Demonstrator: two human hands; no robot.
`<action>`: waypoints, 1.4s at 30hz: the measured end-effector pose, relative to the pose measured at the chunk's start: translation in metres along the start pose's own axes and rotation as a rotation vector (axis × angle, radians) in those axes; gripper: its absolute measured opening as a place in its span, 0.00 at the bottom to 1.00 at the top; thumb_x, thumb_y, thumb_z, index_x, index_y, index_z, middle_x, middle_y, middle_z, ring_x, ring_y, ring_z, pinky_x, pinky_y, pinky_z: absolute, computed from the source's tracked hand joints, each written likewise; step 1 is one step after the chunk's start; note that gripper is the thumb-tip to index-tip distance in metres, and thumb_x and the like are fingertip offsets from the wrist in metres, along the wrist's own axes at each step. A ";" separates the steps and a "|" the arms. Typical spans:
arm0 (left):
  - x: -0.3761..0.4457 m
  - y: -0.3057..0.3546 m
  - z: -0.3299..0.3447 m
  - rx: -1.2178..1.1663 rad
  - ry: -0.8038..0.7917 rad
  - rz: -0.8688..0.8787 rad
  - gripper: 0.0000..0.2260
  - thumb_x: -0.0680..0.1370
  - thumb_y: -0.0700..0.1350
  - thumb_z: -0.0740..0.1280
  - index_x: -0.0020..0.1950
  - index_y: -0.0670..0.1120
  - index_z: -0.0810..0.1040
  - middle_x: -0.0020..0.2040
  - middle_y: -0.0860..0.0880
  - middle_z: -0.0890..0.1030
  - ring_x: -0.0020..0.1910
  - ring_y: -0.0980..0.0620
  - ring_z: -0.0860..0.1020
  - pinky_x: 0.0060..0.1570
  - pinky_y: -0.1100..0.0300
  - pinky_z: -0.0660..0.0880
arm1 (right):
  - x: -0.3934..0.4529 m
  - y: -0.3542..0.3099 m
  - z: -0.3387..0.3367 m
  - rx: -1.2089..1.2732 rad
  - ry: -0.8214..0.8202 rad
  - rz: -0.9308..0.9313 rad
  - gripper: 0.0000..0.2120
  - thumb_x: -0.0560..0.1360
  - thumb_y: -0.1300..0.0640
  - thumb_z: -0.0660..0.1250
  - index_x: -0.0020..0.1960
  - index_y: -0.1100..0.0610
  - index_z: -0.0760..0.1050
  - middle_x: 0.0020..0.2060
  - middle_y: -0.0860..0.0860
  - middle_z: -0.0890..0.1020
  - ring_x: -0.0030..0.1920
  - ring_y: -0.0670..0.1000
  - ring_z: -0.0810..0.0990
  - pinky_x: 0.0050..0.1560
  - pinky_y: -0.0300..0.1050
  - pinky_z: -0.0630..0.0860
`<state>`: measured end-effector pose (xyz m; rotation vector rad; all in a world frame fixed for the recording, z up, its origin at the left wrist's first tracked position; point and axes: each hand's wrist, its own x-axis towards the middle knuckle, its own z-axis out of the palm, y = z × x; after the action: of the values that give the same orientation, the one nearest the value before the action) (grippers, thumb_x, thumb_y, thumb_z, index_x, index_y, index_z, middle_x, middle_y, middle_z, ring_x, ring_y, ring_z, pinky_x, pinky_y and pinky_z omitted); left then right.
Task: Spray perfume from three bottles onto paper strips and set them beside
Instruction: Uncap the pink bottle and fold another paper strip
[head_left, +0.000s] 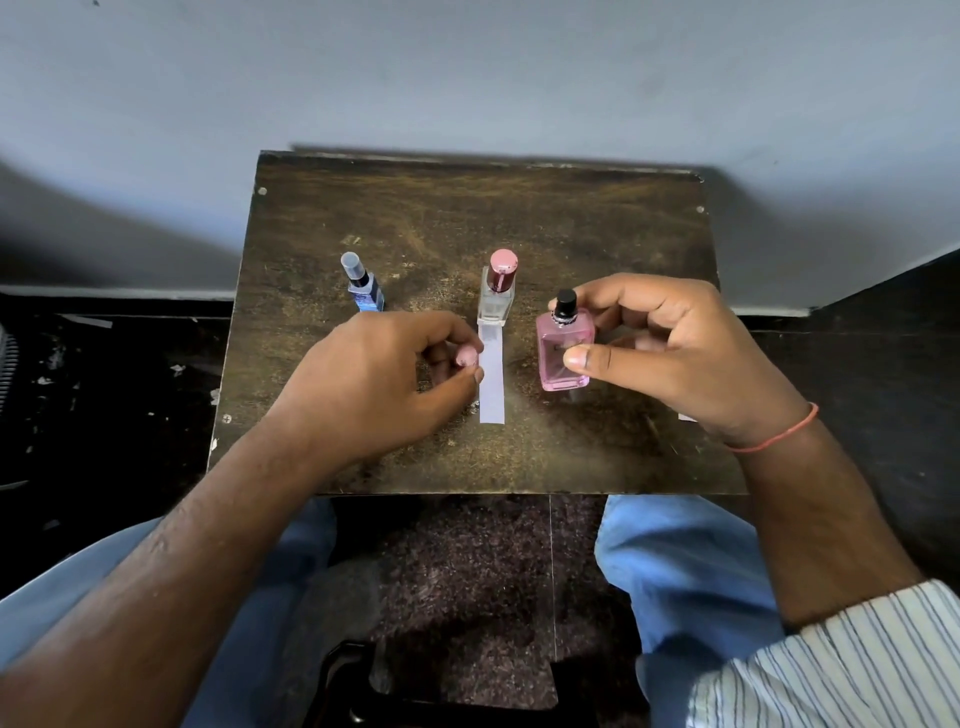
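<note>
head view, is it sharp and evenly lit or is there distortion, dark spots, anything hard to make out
Head view: wide-angle bending shows in the table edges and the curved wall line; light falls evenly on the tabletop, while the floor and lower frame are dark; the pink bottle in the right hand reads clearly, but the small pink thing pinched in the left hand is soft and unclear.

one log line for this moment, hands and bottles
right hand: holds pink bottle, uncapped | left hand: pinches pink cap | paper strip: flat before clear bottle
</note>
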<state>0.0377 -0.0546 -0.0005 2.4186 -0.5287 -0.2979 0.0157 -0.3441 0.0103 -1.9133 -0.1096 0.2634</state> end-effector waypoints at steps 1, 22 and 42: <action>-0.001 -0.001 0.000 0.023 -0.023 -0.018 0.08 0.79 0.58 0.73 0.58 0.62 0.84 0.39 0.63 0.83 0.37 0.68 0.80 0.38 0.59 0.77 | 0.000 0.002 -0.001 -0.014 0.010 -0.001 0.19 0.75 0.67 0.80 0.64 0.59 0.85 0.54 0.59 0.88 0.55 0.63 0.87 0.59 0.57 0.86; -0.002 0.001 -0.004 -0.122 0.171 0.002 0.13 0.74 0.65 0.74 0.49 0.58 0.83 0.32 0.55 0.78 0.31 0.56 0.78 0.33 0.67 0.70 | -0.003 0.009 -0.015 -0.329 0.019 0.077 0.25 0.68 0.54 0.86 0.62 0.40 0.84 0.49 0.32 0.83 0.44 0.47 0.80 0.48 0.32 0.75; 0.007 0.035 0.015 -0.271 0.155 0.114 0.10 0.80 0.57 0.75 0.41 0.56 0.82 0.28 0.50 0.75 0.26 0.53 0.72 0.29 0.61 0.69 | -0.042 0.031 -0.071 -0.645 0.343 0.666 0.20 0.72 0.31 0.77 0.40 0.49 0.85 0.33 0.50 0.85 0.39 0.56 0.85 0.45 0.53 0.83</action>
<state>0.0281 -0.0908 0.0089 2.1202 -0.5184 -0.1224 -0.0099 -0.4278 0.0103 -2.5619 0.7690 0.3636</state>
